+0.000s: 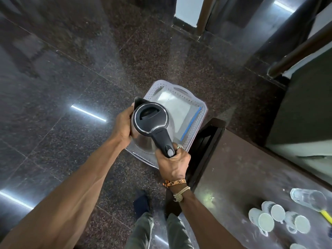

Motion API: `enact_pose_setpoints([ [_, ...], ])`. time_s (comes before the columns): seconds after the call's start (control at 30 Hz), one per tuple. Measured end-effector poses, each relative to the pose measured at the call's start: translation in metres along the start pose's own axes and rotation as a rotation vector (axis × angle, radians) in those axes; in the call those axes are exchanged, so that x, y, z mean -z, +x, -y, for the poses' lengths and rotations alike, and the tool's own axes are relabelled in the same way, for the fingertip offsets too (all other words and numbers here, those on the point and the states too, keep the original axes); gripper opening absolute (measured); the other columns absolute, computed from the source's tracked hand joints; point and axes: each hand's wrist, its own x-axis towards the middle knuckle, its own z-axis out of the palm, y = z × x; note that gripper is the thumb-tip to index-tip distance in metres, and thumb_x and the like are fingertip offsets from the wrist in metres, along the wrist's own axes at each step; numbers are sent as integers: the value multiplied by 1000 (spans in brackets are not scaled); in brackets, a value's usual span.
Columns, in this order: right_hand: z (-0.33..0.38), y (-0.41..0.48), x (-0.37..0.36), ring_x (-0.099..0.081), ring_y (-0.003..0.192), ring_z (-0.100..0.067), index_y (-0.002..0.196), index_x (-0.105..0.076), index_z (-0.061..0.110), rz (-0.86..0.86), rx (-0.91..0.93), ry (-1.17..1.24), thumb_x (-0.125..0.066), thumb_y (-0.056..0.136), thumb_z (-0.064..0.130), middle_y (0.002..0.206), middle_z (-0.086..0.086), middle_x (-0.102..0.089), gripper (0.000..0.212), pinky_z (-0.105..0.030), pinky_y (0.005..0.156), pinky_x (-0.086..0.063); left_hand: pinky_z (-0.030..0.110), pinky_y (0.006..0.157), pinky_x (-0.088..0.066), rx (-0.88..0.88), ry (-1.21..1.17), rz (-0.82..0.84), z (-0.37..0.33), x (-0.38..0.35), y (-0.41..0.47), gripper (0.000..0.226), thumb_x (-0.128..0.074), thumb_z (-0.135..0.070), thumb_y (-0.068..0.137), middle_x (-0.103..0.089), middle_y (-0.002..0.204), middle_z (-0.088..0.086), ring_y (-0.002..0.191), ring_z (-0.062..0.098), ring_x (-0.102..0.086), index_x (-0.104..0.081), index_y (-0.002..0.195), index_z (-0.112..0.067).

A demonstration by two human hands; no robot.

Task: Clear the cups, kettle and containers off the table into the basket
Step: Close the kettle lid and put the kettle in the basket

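The right grip (173, 162) is wrapped around the black handle of the steel kettle (150, 117), and the left grip (124, 123) cups the kettle's body from the side, holding it upright in the air over the white perforated basket (197, 123), which sits on the dark floor (71, 78) beside the tabletop (233, 168). White cups (264, 220) lie on that tabletop with dark print too blurred to read. The marks on the orange wristband (175, 182) are likewise illegible, and the kettle shows no readable brand.
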Motion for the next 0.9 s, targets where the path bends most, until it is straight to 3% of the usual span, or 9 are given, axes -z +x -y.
enact_pose_setpoints([
  [0.07,15,-4,16,-28,43,-11,48,-43,15,-53,31,44,-64,58,44,40,6,-34,37,-29,44,-36,40,94,-52,-5,-7,34,-18,-10,-16,38,-56,-44,92,-76,98,8,93,21,-71,-80,85,-16],
  [0.23,62,-27,68,-27,43,-13,43,-36,21,-168,51,84,-58,54,48,37,7,-36,36,-31,48,-37,33,84,-54,-28,10,118,-72,-48,-69,35,-53,-39,95,-77,90,4,83,16,-71,-76,88,-13],
  [0.37,92,-53,116,-35,44,-14,47,-48,15,-300,39,132,-61,55,44,39,7,-40,33,-30,50,-43,33,83,-53,-40,37,200,-104,-86,-112,31,-56,-37,93,-76,87,3,80,16,-69,-75,84,-15],
  [0.47,99,-70,151,-51,51,-25,57,-60,8,-387,-9,122,-63,57,40,47,1,-53,31,-39,60,-52,31,82,-54,-44,115,275,-115,-115,-139,30,-61,-43,87,-76,86,0,77,14,-70,-77,79,-18],
  [0.57,95,-88,188,-51,53,-29,56,-59,8,-480,-22,128,-64,57,39,49,-4,-53,32,-42,62,-52,34,86,-54,-19,178,335,-115,-147,-169,36,-64,-52,81,-77,97,3,85,17,-71,-79,87,-19],
  [0.73,68,-124,255,-53,57,-34,56,-57,5,-631,-43,154,-63,56,39,52,-12,-55,34,-38,58,-47,34,83,-54,-3,183,474,-90,-214,-230,32,-61,-43,89,-76,94,5,84,20,-70,-77,89,-15],
  [0.9,19,-163,320,-50,55,-30,57,-58,5,-730,-99,128,-62,56,38,52,-12,-54,33,-33,56,-40,40,94,-52,11,217,556,-42,-272,-293,31,-66,-40,83,-75,98,9,91,25,-70,-77,89,-12],
])
